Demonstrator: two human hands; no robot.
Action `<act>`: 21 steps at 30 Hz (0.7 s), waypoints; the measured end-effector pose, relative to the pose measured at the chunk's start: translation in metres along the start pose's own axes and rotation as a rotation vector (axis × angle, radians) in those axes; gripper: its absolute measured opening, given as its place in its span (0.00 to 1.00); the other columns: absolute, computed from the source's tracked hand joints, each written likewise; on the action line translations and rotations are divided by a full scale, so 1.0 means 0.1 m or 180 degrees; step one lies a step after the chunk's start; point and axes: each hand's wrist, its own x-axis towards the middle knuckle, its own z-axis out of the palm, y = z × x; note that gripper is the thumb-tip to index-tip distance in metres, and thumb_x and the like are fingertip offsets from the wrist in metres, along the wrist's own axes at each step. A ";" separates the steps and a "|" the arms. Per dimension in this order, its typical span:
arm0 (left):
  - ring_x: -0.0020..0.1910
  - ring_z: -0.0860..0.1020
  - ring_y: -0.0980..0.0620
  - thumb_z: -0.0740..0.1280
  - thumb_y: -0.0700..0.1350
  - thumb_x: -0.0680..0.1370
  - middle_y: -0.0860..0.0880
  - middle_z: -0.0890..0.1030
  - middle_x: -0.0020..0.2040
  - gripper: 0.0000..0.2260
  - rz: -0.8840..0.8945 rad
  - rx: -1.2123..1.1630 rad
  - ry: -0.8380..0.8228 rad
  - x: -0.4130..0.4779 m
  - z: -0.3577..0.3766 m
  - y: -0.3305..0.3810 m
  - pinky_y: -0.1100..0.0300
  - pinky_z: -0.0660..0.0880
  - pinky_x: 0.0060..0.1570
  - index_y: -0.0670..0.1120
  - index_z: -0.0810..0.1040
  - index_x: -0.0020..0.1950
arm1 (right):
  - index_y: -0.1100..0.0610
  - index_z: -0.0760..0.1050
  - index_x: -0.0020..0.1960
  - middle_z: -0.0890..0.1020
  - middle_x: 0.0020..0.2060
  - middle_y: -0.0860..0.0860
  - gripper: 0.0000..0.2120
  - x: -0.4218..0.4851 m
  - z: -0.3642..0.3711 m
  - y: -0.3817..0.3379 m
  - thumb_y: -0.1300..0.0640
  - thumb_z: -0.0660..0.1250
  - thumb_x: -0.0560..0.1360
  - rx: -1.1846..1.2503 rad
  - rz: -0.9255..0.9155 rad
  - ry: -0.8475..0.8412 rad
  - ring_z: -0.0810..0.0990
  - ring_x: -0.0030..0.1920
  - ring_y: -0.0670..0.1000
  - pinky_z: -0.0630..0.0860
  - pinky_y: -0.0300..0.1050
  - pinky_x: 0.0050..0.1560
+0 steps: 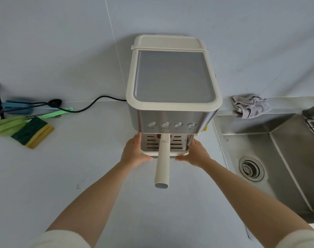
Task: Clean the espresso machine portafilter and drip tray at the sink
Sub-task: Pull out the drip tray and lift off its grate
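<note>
A cream and steel espresso machine (172, 83) stands on the white counter against the wall. Its portafilter (162, 165) is locked in, the long cream handle pointing toward me. Below it sits the drip tray (177, 143) with a slotted metal grate. My left hand (134, 153) grips the tray's left side, thumb along the front edge. My right hand (195, 153) grips the tray's right side the same way. The steel sink (270, 158) with a round drain lies to the right of the machine.
A green and yellow sponge (33, 132), green gloves (7, 125) and several brushes (31, 106) lie at the left of the counter. The machine's black cord (91, 104) runs to a wall plug. A grey cloth (249, 105) is bunched behind the sink.
</note>
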 end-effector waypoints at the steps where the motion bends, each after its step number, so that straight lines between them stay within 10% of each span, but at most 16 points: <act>1: 0.63 0.71 0.46 0.77 0.55 0.59 0.49 0.74 0.63 0.45 0.0007 -0.0008 0.0006 0.00 0.00 0.00 0.47 0.73 0.59 0.47 0.61 0.71 | 0.54 0.64 0.67 0.74 0.61 0.50 0.41 0.00 0.00 0.00 0.49 0.78 0.60 0.0042 0.0007 0.0006 0.71 0.62 0.54 0.72 0.52 0.62; 21: 0.63 0.71 0.47 0.76 0.57 0.62 0.49 0.72 0.65 0.52 0.0196 0.0078 0.0163 -0.73 0.09 0.03 0.50 0.74 0.60 0.48 0.49 0.76 | 0.51 0.52 0.71 0.75 0.60 0.48 0.47 -0.71 0.06 0.07 0.53 0.78 0.62 0.0370 -0.0346 0.0248 0.73 0.59 0.51 0.76 0.49 0.55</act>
